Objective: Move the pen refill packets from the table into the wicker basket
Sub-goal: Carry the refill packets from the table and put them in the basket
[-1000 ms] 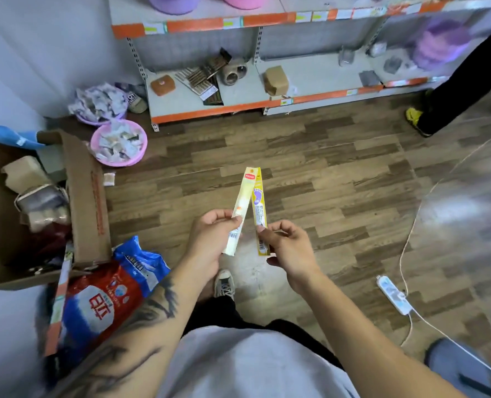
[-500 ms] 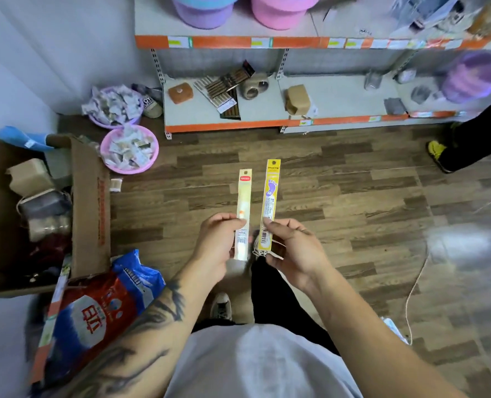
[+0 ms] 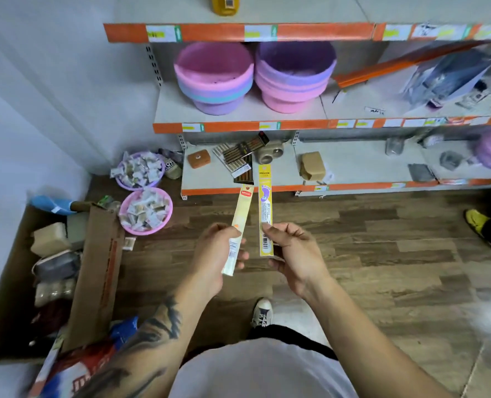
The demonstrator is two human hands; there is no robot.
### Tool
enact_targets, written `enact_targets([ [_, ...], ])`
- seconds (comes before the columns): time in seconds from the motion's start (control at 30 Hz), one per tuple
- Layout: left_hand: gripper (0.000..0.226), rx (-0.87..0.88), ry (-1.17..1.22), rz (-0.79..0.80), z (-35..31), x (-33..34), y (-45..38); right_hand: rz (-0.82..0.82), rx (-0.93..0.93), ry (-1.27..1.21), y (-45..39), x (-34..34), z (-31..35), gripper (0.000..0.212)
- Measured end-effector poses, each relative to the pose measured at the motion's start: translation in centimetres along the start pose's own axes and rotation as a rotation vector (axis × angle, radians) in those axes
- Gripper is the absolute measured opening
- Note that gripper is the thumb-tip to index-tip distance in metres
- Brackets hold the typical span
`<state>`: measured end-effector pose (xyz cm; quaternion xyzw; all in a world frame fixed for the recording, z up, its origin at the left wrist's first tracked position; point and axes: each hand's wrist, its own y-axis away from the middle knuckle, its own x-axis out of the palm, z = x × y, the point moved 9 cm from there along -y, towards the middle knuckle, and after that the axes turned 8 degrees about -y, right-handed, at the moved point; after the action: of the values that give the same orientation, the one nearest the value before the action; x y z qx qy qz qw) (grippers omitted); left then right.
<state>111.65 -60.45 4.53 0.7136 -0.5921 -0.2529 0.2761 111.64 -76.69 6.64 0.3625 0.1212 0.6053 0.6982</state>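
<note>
My left hand (image 3: pixel 219 251) pinches a pale cream refill packet (image 3: pixel 242 209) with a red label at its top, tilted slightly right. My right hand (image 3: pixel 294 249) pinches a bright yellow refill packet (image 3: pixel 265 196) with a purple print, held nearly upright. The two packets stand side by side a little apart, in front of my chest, over the wooden floor. Their upper ends overlap the lowest shelf (image 3: pixel 353 168) in the picture. No wicker basket and no table is in view.
Orange-edged shelves hold stacked pink and purple tubs (image 3: pixel 214 79), pencil boxes (image 3: pixel 238 152) and small items. Two pink bowls of wrapped sweets (image 3: pixel 146 211) sit on the floor. An open cardboard box (image 3: pixel 94 254) stands at left. Another person's yellow shoe (image 3: pixel 475 221) is at right.
My head has tilted up, so higher shelves and the tubs have come into view. Both hands still hold the packets, which now stand slightly further apart than a second ago.
</note>
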Motion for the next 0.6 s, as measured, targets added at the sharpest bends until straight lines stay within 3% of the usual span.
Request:
enact_targets([
  [0.37, 0.006, 0.114, 0.162, -0.003, -11.4, 1.1, -6.3, 0.126, -0.076, -0.002, -7.4, 5.7, 9.5, 0.012],
  [0.6, 0.011, 0.236, 0.151, 0.156, -20.9, 1.3, -11.8, 0.187, -0.148, -0.053, -11.4, 12.3, 16.3, 0.017],
])
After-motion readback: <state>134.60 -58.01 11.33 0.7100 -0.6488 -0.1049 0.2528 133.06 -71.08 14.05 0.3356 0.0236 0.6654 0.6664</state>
